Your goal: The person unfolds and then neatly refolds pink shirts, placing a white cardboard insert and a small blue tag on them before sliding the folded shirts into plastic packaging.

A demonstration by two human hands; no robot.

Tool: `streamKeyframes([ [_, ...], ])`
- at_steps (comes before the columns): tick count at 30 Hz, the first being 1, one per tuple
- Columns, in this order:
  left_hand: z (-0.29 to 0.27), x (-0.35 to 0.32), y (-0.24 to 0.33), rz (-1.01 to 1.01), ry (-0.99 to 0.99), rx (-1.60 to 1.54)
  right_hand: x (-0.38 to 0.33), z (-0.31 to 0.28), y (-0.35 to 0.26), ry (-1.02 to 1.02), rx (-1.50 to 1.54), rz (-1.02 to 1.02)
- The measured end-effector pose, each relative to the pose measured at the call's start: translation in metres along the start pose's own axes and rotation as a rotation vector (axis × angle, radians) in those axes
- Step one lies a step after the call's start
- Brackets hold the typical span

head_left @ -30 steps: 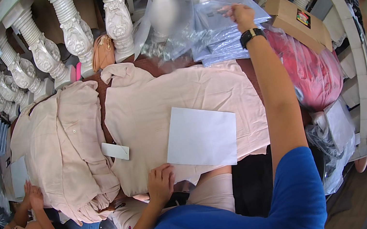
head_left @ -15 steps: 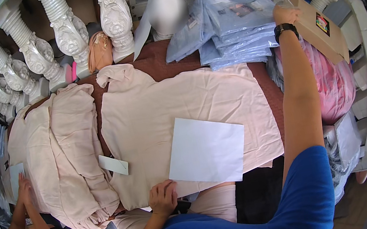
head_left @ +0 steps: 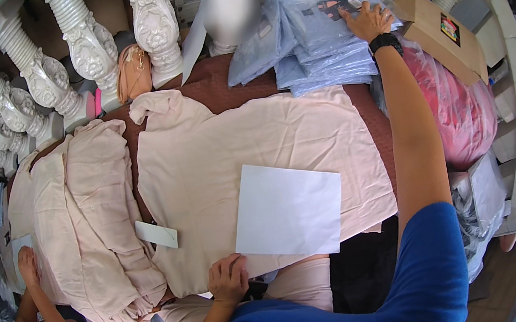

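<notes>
My right hand [head_left: 369, 22] reaches to the far right, its fingers spread over a stack of light blue garments in clear plastic bags [head_left: 327, 45]. A dark watch is on that wrist. In front of me lies a pale pink shirt [head_left: 187, 153], spread flat. On it rest a square white sheet [head_left: 288, 207] and, farther left, a small pale card [head_left: 157, 234]. My left hand [head_left: 228, 280] is at the shirt's near edge, fingers curled against the cloth, beside the sheet's lower left corner. What its fingertips grip is partly hidden.
A pile of pale pink garments [head_left: 85, 219] lies left, where another person's hand [head_left: 28, 265] touches a pale card. White balusters [head_left: 154, 24] line the back, with a tan pouch [head_left: 133, 72] before them. A cardboard box [head_left: 439, 36] tops red bagged goods [head_left: 452, 106] at right.
My right hand has moved left from beside the cardboard box onto the bagged blue garments, and its fingers have spread. My left hand stays put at the shirt's edge.
</notes>
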State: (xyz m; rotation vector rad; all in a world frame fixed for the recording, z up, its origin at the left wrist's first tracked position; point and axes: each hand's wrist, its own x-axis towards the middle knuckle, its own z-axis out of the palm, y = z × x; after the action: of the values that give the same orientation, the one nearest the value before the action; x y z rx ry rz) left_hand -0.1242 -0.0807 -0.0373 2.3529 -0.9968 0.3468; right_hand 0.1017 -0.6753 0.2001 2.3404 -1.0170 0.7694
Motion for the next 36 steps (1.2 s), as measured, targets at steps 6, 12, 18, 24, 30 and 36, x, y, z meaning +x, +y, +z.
streamKeyframes([
  [6, 0.001, -0.003, -0.002, -0.007, 0.007, 0.028, -0.009, -0.020, -0.026, -0.170, 0.299, -0.149],
  [12, 0.000, -0.004, -0.001, -0.002, 0.003, 0.021, -0.009, -0.014, -0.034, -0.268, -0.129, 0.068],
  [18, 0.000, -0.002, 0.000, -0.001, 0.005, 0.010, 0.024, 0.014, -0.007, -0.316, 0.066, 0.197],
  [24, 0.000, -0.001, 0.001, 0.004, 0.013, 0.020, 0.030, 0.022, 0.010, 0.056, 0.358, 0.054],
  [30, 0.001, -0.004, 0.001, 0.004, 0.011, 0.026, 0.004, 0.004, -0.011, -0.091, 0.418, 0.012],
  [36, 0.000, -0.001, 0.002, 0.012, 0.017, 0.014, 0.000, 0.008, -0.008, 0.075, 0.436, -0.058],
])
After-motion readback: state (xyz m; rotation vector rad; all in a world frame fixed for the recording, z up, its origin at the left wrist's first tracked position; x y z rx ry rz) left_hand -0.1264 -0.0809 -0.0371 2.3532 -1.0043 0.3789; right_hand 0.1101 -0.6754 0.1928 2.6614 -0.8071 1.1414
